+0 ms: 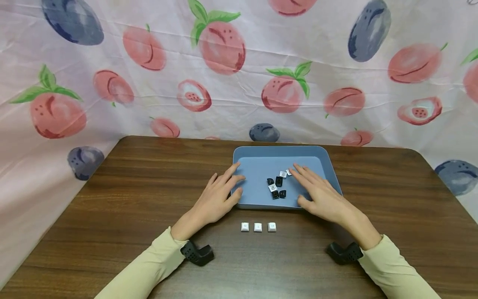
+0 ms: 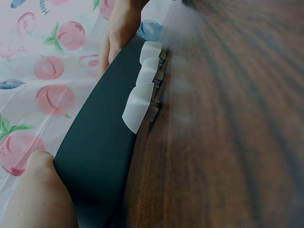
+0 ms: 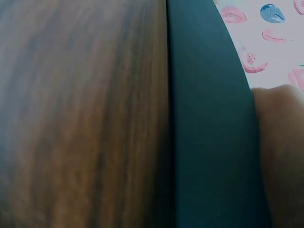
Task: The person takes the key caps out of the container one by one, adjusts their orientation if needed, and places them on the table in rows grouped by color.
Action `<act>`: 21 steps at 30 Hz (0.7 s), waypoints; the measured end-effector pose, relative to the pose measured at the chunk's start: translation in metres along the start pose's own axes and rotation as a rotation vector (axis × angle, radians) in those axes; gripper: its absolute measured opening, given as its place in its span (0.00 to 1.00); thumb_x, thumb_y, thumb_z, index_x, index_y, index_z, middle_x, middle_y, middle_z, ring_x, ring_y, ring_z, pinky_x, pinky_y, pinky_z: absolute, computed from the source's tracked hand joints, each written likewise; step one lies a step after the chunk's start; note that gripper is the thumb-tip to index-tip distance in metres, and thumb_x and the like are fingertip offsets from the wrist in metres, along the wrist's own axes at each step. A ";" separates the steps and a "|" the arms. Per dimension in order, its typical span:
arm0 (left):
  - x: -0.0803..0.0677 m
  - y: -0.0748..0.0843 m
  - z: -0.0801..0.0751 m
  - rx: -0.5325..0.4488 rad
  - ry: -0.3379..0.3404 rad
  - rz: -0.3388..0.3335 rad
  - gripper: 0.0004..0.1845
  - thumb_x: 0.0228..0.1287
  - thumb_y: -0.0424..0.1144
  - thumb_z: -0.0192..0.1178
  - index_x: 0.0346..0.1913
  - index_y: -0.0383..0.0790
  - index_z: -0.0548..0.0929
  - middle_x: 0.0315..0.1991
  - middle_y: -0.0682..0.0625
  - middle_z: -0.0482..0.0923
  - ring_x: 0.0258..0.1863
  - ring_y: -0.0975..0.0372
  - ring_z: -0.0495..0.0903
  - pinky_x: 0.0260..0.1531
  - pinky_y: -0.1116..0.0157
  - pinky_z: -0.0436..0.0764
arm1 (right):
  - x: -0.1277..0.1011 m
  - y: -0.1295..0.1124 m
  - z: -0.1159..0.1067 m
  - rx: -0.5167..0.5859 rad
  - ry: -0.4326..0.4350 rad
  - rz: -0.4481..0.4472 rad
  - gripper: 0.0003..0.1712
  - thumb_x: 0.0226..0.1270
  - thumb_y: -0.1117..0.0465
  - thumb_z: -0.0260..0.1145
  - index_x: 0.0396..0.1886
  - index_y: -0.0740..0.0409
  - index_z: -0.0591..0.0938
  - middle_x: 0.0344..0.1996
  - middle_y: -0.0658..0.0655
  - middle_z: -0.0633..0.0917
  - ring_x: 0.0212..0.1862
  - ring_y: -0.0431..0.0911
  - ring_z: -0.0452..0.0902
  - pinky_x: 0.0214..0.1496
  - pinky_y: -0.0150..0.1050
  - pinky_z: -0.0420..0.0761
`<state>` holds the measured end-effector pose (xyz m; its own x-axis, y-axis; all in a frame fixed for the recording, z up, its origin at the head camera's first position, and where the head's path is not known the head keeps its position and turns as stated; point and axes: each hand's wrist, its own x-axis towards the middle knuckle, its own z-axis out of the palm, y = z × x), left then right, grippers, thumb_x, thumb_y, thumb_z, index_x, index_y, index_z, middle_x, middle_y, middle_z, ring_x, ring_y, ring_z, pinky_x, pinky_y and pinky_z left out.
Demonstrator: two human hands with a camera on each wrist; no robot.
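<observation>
My left hand (image 1: 218, 199) lies flat with relaxed fingers (image 1: 233, 169) over the near left corner of the blue tray (image 1: 246, 151), holding nothing. My right hand (image 1: 321, 195) rests the same way, spread over the tray's right side, its fingertips just beside a small heap of black and white keycaps (image 1: 278, 186) in the smooth, round-cornered plastic tray. Three white square keycaps (image 1: 258, 226) sit in a row on the dark wood-grain worktop (image 1: 112, 216), between my wrists. A fruit-printed cloth (image 1: 224, 62) hangs behind.
</observation>
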<state>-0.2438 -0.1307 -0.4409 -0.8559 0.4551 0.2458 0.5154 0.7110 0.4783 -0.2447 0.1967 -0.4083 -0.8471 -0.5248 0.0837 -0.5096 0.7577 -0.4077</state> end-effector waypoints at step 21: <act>0.002 0.000 -0.001 0.000 -0.016 -0.002 0.24 0.82 0.52 0.42 0.71 0.48 0.73 0.83 0.53 0.49 0.78 0.52 0.61 0.73 0.32 0.50 | -0.001 -0.002 0.002 -0.062 -0.042 -0.004 0.42 0.70 0.63 0.53 0.83 0.49 0.55 0.82 0.55 0.57 0.81 0.59 0.50 0.76 0.66 0.55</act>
<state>-0.2455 -0.1304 -0.4391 -0.8559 0.4623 0.2317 0.5140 0.7116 0.4791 -0.2423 0.1952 -0.4097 -0.8386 -0.5427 0.0468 -0.5226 0.7774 -0.3501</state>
